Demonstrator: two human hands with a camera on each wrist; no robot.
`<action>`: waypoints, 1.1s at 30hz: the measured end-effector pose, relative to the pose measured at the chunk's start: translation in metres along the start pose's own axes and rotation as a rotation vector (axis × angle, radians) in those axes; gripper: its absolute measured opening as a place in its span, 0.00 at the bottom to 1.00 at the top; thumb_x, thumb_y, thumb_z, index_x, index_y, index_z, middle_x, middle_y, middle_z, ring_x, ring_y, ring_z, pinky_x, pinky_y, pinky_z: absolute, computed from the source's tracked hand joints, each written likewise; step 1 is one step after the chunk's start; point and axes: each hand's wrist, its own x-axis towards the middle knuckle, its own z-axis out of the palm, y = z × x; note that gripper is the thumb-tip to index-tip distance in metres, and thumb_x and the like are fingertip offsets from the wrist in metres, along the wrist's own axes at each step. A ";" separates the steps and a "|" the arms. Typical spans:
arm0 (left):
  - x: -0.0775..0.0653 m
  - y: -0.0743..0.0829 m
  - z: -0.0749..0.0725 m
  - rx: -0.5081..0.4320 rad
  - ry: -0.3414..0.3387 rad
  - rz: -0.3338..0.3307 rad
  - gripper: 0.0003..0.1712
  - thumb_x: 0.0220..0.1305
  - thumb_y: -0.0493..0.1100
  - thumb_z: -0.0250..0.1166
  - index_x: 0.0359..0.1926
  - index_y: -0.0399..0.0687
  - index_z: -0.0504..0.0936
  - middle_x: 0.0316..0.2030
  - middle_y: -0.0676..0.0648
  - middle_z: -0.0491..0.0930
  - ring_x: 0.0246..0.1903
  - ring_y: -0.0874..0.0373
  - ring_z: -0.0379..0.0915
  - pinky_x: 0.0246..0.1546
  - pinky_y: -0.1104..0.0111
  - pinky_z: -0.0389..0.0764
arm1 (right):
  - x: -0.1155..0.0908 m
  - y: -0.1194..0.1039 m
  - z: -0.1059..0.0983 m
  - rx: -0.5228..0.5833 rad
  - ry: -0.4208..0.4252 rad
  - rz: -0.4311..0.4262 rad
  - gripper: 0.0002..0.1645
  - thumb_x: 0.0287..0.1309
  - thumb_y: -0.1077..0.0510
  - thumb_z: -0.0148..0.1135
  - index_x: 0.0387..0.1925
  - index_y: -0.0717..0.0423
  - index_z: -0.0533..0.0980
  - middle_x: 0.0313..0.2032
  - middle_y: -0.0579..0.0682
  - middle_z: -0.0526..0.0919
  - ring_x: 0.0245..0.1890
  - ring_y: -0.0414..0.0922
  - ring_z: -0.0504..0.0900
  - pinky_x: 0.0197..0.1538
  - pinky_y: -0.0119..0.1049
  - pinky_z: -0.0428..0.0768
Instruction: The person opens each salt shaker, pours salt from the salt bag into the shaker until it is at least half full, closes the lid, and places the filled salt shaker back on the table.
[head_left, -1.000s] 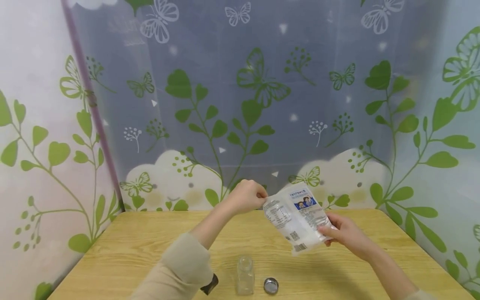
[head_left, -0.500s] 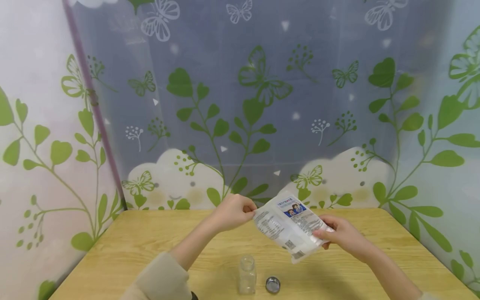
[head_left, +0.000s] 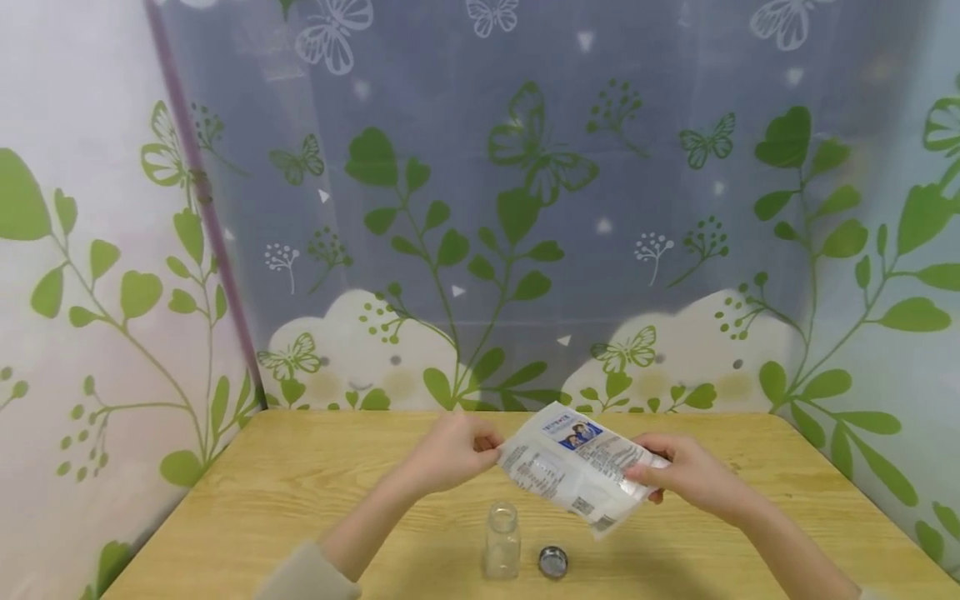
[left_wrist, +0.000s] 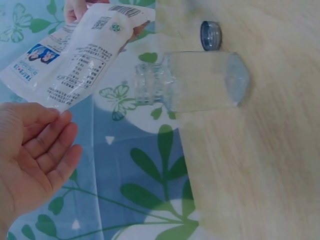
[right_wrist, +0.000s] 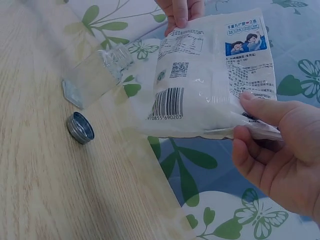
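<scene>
You have the bag (head_left: 581,467) up off the table (head_left: 255,500), beyond the bottle (head_left: 502,550) and mostly to its right. Your left hand (head_left: 450,454), beyond the bottle and to its left, pinches one corner of the bag between thumb and forefinger. Your right hand (head_left: 686,479), farther right of the bottle, grips the opposite end, thumb on the printed face. The glass bottle stands upright, uncapped; its lid (head_left: 553,562) lies just right of it.
</scene>
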 end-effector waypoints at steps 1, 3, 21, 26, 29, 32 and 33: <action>-0.002 -0.001 0.001 -0.004 0.002 0.002 0.04 0.54 0.33 0.62 0.26 0.42 0.82 0.23 0.51 0.80 0.23 0.65 0.74 0.25 0.74 0.76 | 0.000 0.000 0.001 -0.007 -0.005 -0.005 0.22 0.58 0.56 0.60 0.48 0.68 0.73 0.33 0.57 0.78 0.23 0.42 0.75 0.25 0.34 0.78; -0.006 -0.003 0.002 -0.017 0.000 -0.007 0.04 0.54 0.32 0.62 0.26 0.42 0.82 0.23 0.51 0.80 0.23 0.64 0.74 0.26 0.74 0.76 | 0.000 -0.001 0.003 -0.011 -0.017 -0.012 0.21 0.58 0.56 0.60 0.48 0.68 0.74 0.33 0.57 0.78 0.23 0.41 0.75 0.24 0.34 0.78; -0.024 -0.010 0.015 -0.071 -0.043 -0.073 0.03 0.53 0.32 0.63 0.27 0.40 0.83 0.22 0.52 0.80 0.22 0.66 0.73 0.26 0.74 0.76 | 0.000 -0.010 0.006 -0.068 -0.045 -0.028 0.20 0.58 0.56 0.61 0.46 0.67 0.75 0.31 0.53 0.79 0.20 0.39 0.73 0.21 0.32 0.76; -0.025 -0.012 0.017 -0.048 -0.033 -0.068 0.03 0.52 0.32 0.63 0.26 0.41 0.83 0.21 0.53 0.80 0.21 0.67 0.72 0.25 0.75 0.75 | 0.001 -0.012 0.008 -0.087 -0.037 -0.047 0.19 0.57 0.56 0.61 0.45 0.66 0.76 0.30 0.52 0.79 0.19 0.38 0.72 0.20 0.31 0.75; -0.025 -0.013 0.018 -0.043 -0.032 -0.072 0.03 0.52 0.32 0.63 0.26 0.41 0.83 0.21 0.53 0.80 0.21 0.67 0.72 0.25 0.75 0.75 | 0.002 -0.013 0.008 -0.088 -0.031 -0.044 0.18 0.57 0.57 0.61 0.45 0.67 0.76 0.29 0.52 0.79 0.18 0.38 0.72 0.19 0.30 0.74; -0.025 -0.013 0.017 -0.043 -0.033 -0.078 0.03 0.52 0.32 0.63 0.26 0.41 0.83 0.22 0.52 0.80 0.22 0.66 0.72 0.25 0.74 0.75 | 0.003 -0.015 0.007 -0.098 -0.022 -0.025 0.19 0.57 0.57 0.61 0.46 0.66 0.76 0.29 0.52 0.79 0.18 0.39 0.72 0.20 0.31 0.74; -0.025 -0.013 0.017 -0.044 -0.032 -0.080 0.03 0.52 0.32 0.63 0.26 0.40 0.83 0.22 0.52 0.80 0.22 0.66 0.72 0.25 0.74 0.75 | 0.004 -0.016 0.007 -0.104 -0.019 -0.021 0.19 0.57 0.56 0.62 0.46 0.66 0.76 0.29 0.52 0.79 0.18 0.39 0.72 0.20 0.31 0.74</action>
